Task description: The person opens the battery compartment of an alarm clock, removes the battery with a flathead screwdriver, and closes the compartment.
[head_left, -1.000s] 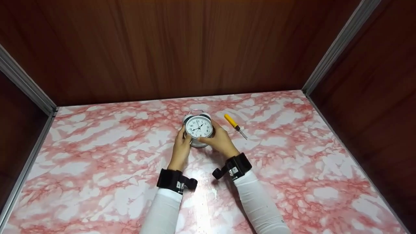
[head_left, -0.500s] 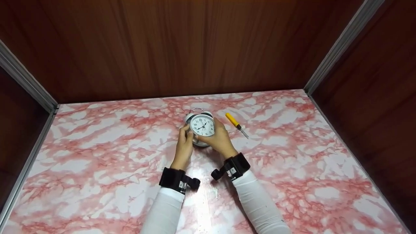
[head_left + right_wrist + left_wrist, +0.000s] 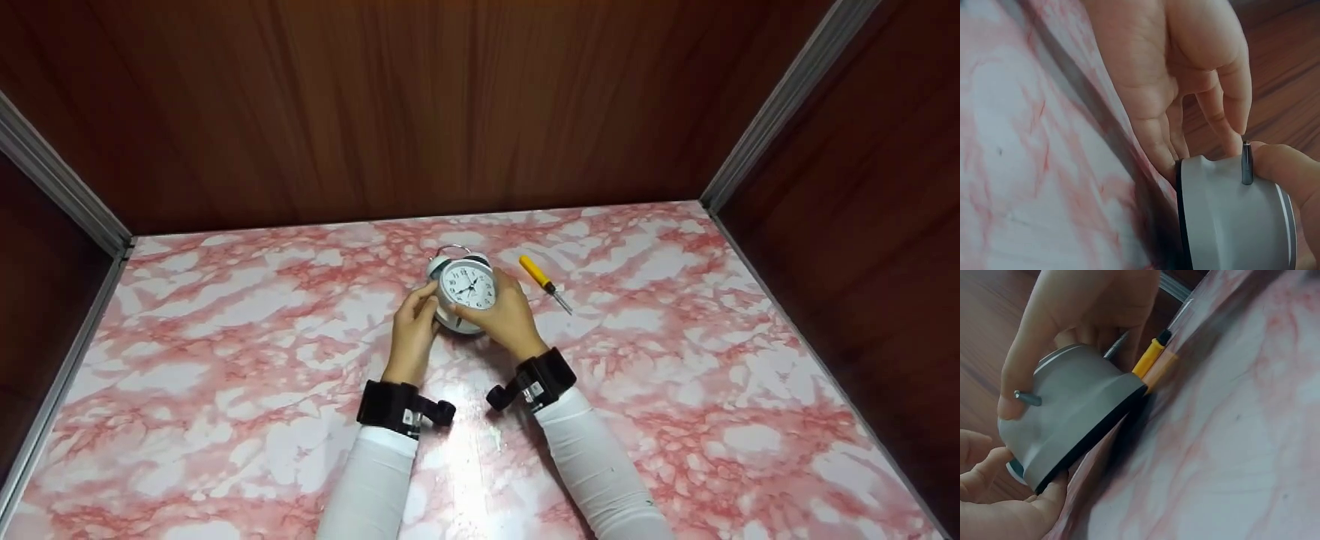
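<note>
Firm but relaxed works best here: the right hand (image 3: 510, 319) grips the alarm clock (image 3: 469, 282), face up near the yellow screwdriver (image 3: 535, 271), so go gently with the left hand (image 3: 412, 330) (can't tell if it's pinching).

Looked like a booth-style lab or recording station; wider building couldn't be told. Dark wood-grain back panel (image 3: 450, 112) stood at 12 o'clock, side panels (image 3: 862, 262) at 9 and 3, grey metal corner posts (image 3: 776, 112) near 10 and 2. Marbled red-white tabletop (image 3: 225, 337) lay between. Black camera bands (image 3: 388, 403) sat on both wrists.
</note>
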Demonstrator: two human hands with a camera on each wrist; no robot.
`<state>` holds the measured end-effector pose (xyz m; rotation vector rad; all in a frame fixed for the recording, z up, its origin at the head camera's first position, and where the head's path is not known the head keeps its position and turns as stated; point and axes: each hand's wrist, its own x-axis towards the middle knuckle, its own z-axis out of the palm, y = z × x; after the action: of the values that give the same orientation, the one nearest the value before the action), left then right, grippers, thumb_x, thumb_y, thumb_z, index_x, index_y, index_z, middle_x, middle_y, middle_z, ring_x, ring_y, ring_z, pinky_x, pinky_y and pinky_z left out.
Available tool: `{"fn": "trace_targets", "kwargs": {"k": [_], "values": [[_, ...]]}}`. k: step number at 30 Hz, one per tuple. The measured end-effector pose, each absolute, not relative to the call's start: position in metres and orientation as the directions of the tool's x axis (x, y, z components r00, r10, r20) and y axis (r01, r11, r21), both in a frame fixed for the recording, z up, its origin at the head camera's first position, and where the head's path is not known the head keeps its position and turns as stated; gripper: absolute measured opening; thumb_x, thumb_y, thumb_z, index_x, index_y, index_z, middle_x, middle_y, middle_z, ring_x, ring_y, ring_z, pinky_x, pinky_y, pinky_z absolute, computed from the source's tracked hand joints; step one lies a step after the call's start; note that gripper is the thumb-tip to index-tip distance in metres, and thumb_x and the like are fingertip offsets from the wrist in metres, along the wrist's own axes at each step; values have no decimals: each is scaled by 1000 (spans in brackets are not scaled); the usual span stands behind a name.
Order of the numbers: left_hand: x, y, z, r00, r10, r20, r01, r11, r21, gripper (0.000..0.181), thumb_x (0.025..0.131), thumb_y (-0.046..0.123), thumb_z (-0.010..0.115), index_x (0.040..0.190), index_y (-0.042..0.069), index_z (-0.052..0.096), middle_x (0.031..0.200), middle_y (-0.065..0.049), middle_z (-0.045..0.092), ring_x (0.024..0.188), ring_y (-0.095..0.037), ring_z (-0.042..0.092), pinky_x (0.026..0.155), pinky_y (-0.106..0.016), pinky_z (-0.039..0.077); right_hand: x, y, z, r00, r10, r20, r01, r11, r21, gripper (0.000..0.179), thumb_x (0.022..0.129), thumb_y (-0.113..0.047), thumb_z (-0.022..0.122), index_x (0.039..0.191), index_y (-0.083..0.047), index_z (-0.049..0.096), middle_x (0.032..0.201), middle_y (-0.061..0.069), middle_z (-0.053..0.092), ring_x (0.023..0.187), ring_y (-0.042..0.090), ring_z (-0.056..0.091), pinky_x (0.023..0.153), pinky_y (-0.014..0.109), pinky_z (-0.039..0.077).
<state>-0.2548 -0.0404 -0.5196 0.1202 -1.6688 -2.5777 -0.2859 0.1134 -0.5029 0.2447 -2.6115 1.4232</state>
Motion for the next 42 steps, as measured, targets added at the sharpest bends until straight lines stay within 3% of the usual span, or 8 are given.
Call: {"fn": "trace_targets", "kwargs": {"k": [3, 10, 15, 23, 29, 34, 38, 42], "values": [[-256, -42, -519, -991, -132, -12, 39, -377, 925, 39, 101, -4, 51, 140, -5, 54, 147, -20, 48, 134, -31, 48, 110, -36, 42, -287, 113, -502, -973, -52, 223, -220, 487, -845, 79, 70, -33, 93, 133, 0, 59, 121, 12, 66, 106, 26, 62, 97, 40, 49], [-255, -40, -514, -987, -147, -65, 7, -447, 894, 61, 98, -6, 54, 154, -6, 29, 156, -25, 36, 142, -33, 40, 113, -34, 39, -281, 114, -496, -988, 35, 149, -119, 429, -895, 81, 69, -33, 94, 136, -1, 60, 125, 14, 67, 108, 27, 64, 97, 40, 50], [-254, -40, -509, -991, -126, -42, 30, -520, 854, 58, 99, -4, 56, 152, -9, 32, 157, -26, 35, 144, -33, 39, 114, -34, 38, -281, 114, -494, -994, 67, 85, -57, 343, -938, 82, 71, -35, 91, 138, 0, 59, 126, 16, 67, 108, 26, 64, 96, 36, 51], [-252, -43, -507, -991, -134, -11, 64, -542, 838, 46, 109, 13, 44, 152, -1, 40, 147, -24, 50, 123, -31, 58, 110, -47, 41, -278, 109, -493, -998, 6, -66, 66, -31, -997, 57, 80, -32, 85, 126, -2, 68, 114, 14, 70, 69, 15, 57, 57, 29, 47], [-252, -43, -510, -995, -101, -15, 32, -450, 892, 51, 111, 24, 36, 158, 4, 30, 162, -14, 31, 149, -28, 27, 122, -48, 19, -274, 110, -495, -990, -59, -128, 136, -158, -978, 54, 86, -41, 80, 124, -4, 71, 90, 7, 69, 57, 11, 45, 47, 26, 34], [-253, -43, -514, -994, -83, -66, -30, -379, 925, 61, 111, 29, 36, 162, 5, 13, 169, -10, 12, 155, -27, 9, 124, -43, 10, -272, 108, -496, -981, -151, -121, 154, -236, -960, 55, 89, -45, 75, 125, -4, 69, 88, 5, 68, 65, 10, 53, 59, 26, 42], [-254, -41, -516, -997, -49, -56, -28, -450, 893, 59, 111, 30, 37, 161, 3, 19, 165, -15, 26, 151, -30, 24, 123, -41, 17, -274, 107, -499, -971, -220, -98, 153, -251, -956, 57, 89, -52, 71, 120, -3, 69, 100, 6, 70, 86, 13, 62, 85, 32, 50], [-255, -40, -518, -1000, -21, -19, -5, -534, 845, 54, 112, 26, 36, 158, 2, 24, 157, -19, 38, 145, -32, 36, 121, -41, 25, -277, 108, -504, -961, -255, -108, 180, -278, -944, 56, 89, -57, 68, 115, -8, 72, 102, 3, 71, 91, 14, 61, 94, 35, 47]]}}
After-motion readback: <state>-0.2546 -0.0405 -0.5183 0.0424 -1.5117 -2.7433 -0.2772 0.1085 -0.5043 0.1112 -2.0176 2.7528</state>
